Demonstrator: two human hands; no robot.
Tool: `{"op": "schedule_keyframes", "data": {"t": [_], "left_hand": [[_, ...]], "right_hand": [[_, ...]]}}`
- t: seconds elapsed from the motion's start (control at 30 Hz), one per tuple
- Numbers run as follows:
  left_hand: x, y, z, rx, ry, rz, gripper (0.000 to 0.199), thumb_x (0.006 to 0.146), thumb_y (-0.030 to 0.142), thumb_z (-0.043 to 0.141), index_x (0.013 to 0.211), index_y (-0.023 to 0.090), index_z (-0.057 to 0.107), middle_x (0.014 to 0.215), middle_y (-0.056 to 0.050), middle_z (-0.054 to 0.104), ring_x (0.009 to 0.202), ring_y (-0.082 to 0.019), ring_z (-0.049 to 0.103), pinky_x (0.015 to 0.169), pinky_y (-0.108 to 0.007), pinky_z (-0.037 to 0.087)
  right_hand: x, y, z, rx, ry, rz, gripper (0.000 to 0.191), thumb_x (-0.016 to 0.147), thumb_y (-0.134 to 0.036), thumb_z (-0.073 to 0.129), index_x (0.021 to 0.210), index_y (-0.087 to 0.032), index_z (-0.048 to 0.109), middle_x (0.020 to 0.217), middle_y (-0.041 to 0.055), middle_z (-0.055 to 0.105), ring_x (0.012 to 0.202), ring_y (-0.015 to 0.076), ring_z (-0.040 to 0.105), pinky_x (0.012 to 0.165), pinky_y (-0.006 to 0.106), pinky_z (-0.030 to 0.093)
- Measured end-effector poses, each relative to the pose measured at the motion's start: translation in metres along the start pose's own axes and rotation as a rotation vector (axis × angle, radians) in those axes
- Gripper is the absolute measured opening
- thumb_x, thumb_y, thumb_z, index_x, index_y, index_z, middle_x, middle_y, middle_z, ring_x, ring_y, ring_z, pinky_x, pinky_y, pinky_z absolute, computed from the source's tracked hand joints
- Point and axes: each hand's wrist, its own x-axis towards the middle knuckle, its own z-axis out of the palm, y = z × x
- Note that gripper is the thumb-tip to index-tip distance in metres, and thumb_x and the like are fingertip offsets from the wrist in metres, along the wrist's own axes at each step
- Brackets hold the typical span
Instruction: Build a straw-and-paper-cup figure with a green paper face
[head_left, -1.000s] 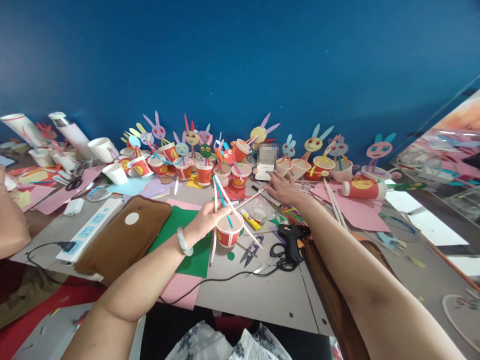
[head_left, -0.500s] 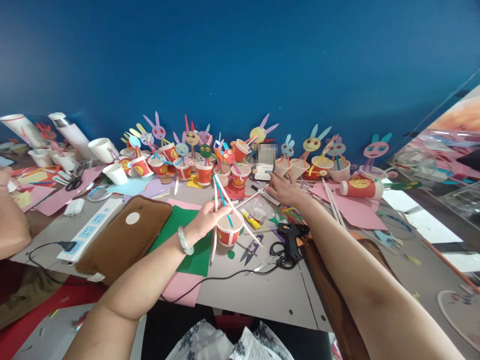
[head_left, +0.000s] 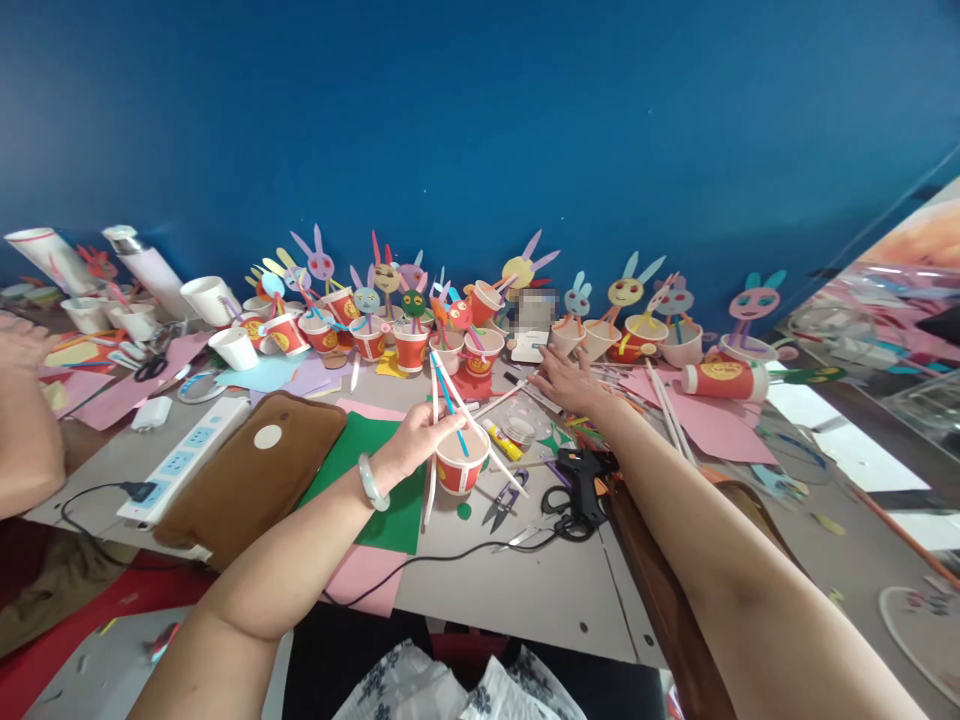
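Observation:
My left hand [head_left: 417, 438], a pale bangle on its wrist, is closed on the left side of a red-and-white paper cup [head_left: 459, 474]. A blue stick [head_left: 452, 405] stands tilted in the cup, and long white strips [head_left: 431, 468] slant down its outside and cross above it. My fingertips are partly hidden behind the thumb. Farther off, my right hand [head_left: 571, 382] lies palm down with fingers spread, beside a phone-like device [head_left: 531, 345] with a blurred screen. Under and around it are marker pens and thin sticks.
A black glue gun [head_left: 581, 480], scissors [head_left: 556, 500], thread snips [head_left: 507, 500] and a yellow glue stick [head_left: 504, 441] lie between my arms. Several paper-rabbit cups [head_left: 410, 350] line the wall. A power strip [head_left: 184, 460] and brown pouch [head_left: 251, 470] are left, near another person's arm [head_left: 30, 420].
Both of my hands stay where they were, and the cup has not moved. The other person's hand at the far left has come further into view.

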Motion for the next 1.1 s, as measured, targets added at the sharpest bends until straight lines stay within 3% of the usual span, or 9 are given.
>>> {"op": "schedule_keyframes", "data": {"t": [0.3,0.53,0.77,0.97,1.1], "left_hand": [[-0.004,0.002,0.001,-0.005,0.035,0.007,0.032,0.080,0.046,0.073,0.084,0.015,0.073,0.085,-0.006,0.074,0.080,-0.018,0.068,0.075,-0.028,0.050],[-0.004,0.001,-0.001,0.011,0.042,0.028,0.035,0.079,0.050,0.073,0.084,0.015,0.071,0.083,-0.005,0.072,0.080,-0.018,0.066,0.073,-0.028,0.050],[-0.004,0.000,0.001,0.012,0.048,0.012,0.037,0.078,0.050,0.074,0.082,0.014,0.070,0.079,-0.003,0.070,0.076,-0.017,0.064,0.071,-0.027,0.048],[-0.004,0.003,0.001,0.019,0.051,0.002,0.035,0.079,0.049,0.073,0.082,0.015,0.071,0.078,-0.004,0.069,0.075,-0.018,0.064,0.068,-0.028,0.047],[-0.002,0.001,0.000,0.000,0.024,0.032,0.035,0.078,0.050,0.073,0.082,0.015,0.071,0.082,-0.005,0.071,0.079,-0.018,0.066,0.073,-0.029,0.049]], "right_hand": [[-0.005,0.006,0.003,0.037,0.055,-0.015,0.066,0.101,-0.058,0.027,0.146,-0.014,0.049,0.159,0.0200,0.044,0.150,0.0357,0.037,0.124,0.064,0.010],[-0.004,0.005,0.007,0.031,0.082,-0.030,0.069,0.100,-0.058,0.029,0.152,-0.015,0.043,0.156,0.0210,0.048,0.150,0.0366,0.037,0.123,0.065,0.012],[0.000,-0.003,0.000,-0.004,0.018,-0.012,0.064,0.102,-0.055,0.028,0.151,-0.018,0.045,0.160,0.0179,0.043,0.153,0.0340,0.033,0.124,0.064,0.012],[-0.006,0.000,-0.003,0.033,0.090,0.003,0.068,0.102,-0.056,0.024,0.154,-0.015,0.038,0.159,0.0185,0.045,0.151,0.0334,0.035,0.124,0.063,0.012],[-0.008,0.003,-0.003,0.036,0.088,-0.018,0.064,0.101,-0.057,0.025,0.149,-0.019,0.046,0.159,0.0155,0.046,0.151,0.0350,0.036,0.124,0.064,0.012]]}}
